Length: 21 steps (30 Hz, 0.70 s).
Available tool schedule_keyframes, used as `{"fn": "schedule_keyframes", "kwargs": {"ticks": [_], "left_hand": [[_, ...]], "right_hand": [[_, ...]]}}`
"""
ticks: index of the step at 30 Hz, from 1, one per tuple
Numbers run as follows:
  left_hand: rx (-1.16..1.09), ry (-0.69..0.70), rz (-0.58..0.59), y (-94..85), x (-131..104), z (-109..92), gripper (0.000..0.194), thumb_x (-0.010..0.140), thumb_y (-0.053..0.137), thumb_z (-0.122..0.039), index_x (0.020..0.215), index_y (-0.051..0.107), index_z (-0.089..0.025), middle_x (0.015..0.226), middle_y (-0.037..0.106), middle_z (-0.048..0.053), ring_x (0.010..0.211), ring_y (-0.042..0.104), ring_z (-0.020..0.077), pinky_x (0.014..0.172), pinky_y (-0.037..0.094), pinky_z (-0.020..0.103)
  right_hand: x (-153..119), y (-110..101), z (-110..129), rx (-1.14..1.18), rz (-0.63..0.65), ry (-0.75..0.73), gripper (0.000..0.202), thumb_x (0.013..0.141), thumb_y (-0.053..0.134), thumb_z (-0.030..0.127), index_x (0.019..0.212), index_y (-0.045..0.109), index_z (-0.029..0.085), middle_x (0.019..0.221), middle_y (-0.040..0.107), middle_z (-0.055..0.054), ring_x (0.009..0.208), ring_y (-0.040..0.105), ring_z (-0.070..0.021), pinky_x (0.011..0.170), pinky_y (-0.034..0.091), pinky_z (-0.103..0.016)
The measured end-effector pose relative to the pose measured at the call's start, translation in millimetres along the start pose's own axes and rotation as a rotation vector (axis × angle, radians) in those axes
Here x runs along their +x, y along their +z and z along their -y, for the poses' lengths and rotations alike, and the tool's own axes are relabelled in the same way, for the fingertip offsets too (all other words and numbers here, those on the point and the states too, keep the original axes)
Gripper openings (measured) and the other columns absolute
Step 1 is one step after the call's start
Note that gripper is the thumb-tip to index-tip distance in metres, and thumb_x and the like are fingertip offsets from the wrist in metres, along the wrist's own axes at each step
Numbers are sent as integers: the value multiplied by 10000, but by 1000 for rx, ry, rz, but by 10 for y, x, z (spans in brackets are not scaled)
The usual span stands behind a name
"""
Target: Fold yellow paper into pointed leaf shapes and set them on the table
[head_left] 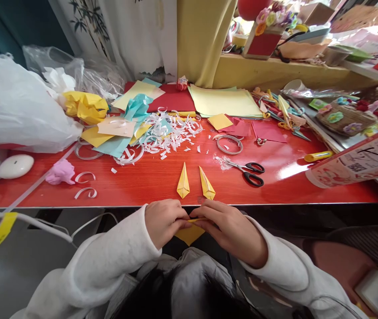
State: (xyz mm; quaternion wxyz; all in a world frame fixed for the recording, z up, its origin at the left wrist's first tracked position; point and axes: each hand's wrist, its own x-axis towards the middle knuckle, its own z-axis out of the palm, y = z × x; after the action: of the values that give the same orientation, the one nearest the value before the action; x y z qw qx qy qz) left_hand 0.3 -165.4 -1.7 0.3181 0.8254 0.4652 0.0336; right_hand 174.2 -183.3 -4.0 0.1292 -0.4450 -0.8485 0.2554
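Just below the table's front edge, my left hand (169, 220) and my right hand (227, 228) pinch a sheet of yellow paper (189, 235) along a folded upper edge. The paper's lower corner points down toward my lap; part of it is hidden behind my fingers. Beyond my hands, two folded yellow paper pieces, a left one (183, 182) and a right one (206, 184), lie side by side with their narrow tips pointing away. Scissors with black handles (250, 172) rest to their right, blades partly apart.
White paper shreds (165, 135) are heaped on the red table (149, 184). A tape roll (229, 145), coloured paper sheets (225, 101) and a pink crumpled lump (60, 172) lie around. A white plastic bag (19, 106) bulges at left; a tilted pink-and-white container (355, 159) stands right.
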Motion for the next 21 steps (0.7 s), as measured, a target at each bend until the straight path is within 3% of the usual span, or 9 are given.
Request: {"fn": "schedule_keyframes", "kwargs": {"ticks": [4,9,14,21], "left_hand": [[-18,-34,-37,-11,-10,8,153,731,515,-303,690,601,-182,683,538,-14,640,482,93,555,325,199],[-73,13,-39,-39,-29,34,171,764,471,-295,772,621,-214,749,583,-15,690,510,96,597,343,195],[-89,-4,-51,-26,-69,32,137,746,488,-267,708,592,-186,684,572,-19,636,496,92,573,346,192],[-31,45,-59,9,-79,63,207,775,445,-298,751,628,-204,703,578,-2,651,512,98,592,356,194]], "right_hand": [[0,22,-25,-36,-1,-18,232,838,355,249,888,577,204,780,543,-35,714,500,-120,637,390,-233],[7,32,-23,-44,-82,-49,220,830,370,213,865,586,184,775,541,-46,732,499,-123,658,395,-240],[9,4,-7,62,-13,-112,237,837,359,227,925,574,176,787,545,-49,722,502,-112,653,409,-222],[2,39,16,11,-73,-60,223,831,365,207,863,583,171,790,542,-59,734,494,-125,658,402,-236]]}}
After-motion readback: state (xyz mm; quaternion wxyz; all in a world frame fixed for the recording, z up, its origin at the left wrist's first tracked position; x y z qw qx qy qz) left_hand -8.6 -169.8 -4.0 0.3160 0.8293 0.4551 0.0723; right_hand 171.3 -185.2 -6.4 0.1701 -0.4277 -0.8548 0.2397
